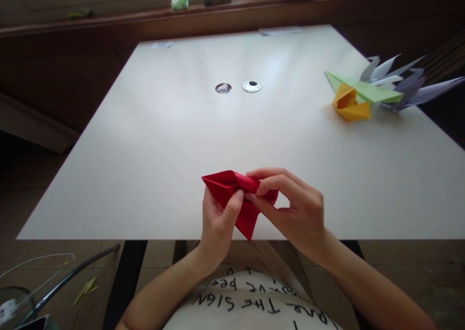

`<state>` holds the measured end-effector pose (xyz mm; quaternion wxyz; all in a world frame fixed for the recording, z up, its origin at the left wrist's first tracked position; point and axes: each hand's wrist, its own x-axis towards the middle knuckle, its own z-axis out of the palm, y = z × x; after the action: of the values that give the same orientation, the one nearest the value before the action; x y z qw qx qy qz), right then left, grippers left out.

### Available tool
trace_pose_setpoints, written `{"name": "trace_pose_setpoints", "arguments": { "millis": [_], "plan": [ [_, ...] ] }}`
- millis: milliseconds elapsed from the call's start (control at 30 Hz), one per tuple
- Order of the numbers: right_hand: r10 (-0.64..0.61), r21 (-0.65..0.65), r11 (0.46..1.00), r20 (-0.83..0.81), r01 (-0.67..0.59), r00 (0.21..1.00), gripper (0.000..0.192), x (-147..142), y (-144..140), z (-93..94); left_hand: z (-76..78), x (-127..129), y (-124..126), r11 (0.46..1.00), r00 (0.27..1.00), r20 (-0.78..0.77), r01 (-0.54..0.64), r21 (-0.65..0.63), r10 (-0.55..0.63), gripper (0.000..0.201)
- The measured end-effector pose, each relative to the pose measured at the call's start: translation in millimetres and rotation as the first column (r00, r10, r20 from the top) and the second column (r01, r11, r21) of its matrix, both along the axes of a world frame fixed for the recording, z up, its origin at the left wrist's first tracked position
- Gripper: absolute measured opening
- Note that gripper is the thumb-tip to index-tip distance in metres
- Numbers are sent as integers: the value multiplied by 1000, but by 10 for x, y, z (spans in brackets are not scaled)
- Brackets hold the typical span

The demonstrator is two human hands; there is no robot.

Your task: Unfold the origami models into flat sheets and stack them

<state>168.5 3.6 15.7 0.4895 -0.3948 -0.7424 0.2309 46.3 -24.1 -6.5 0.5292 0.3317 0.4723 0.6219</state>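
Folded red paper (pixel 232 194), lower centre of the frame, held just above the near edge of the white table (pixel 181 141). Shape is partly folded, with two clear points: one sharp tip aims to the left of the frame, the other aims down toward the bottom edge, slightly right of centre. Long axis runs on a diagonal from the upper-left tip down to the lower tip. A flap at the top right of the piece disappears under fingers.

Left hand (pixel 218 223) comes up from below; thumb pressed across the middle of the red paper, remaining fingers behind it and hidden. Fingers closed on the paper. Right hand (pixel 298 209) comes in from the right side; thumb and forefinger pinched narrow on the upper right flap, other fingers curled loosely beneath. Both hands touch the paper and nearly touch each other.

Table mostly bare around the hands. Two round cable holes (pixel 251 86) in the upper centre of the frame, side by side. Upper right of the frame: a yellow folded paper piece (pixel 350 105), a light green folded paper (pixel 366 90) lying across it, and pale lilac spiked paper folds (pixel 407 85) just behind, all touching or overlapping, well apart from the hands.

Bottom of the frame: white shirt with black handwritten lettering (pixel 250 301).
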Motion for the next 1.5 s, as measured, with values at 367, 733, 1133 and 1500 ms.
{"name": "trace_pose_setpoints", "arguments": {
  "millis": [367, 733, 1133, 1500],
  "plan": [
    [57, 51, 997, 131, -64, 990, 20, 143, 41, 120, 24, -59, 50, 996, 996, -4, 84, 32, -84, 16],
    [98, 106, 988, 156, -115, 983, 20, 135, -4, 108, 32, -61, 50, 994, 996, 26, 85, 63, -86, 19],
    [-47, 215, 976, 289, -17, 956, 13, 141, 89, 108, -1, -45, 42, 991, 994, 16, 109, 81, -111, 18],
    [34, 174, 981, 294, -89, 955, 15, 138, 58, 120, 48, -67, 59, 990, 991, 41, 128, 54, -130, 16]
  ]
}}
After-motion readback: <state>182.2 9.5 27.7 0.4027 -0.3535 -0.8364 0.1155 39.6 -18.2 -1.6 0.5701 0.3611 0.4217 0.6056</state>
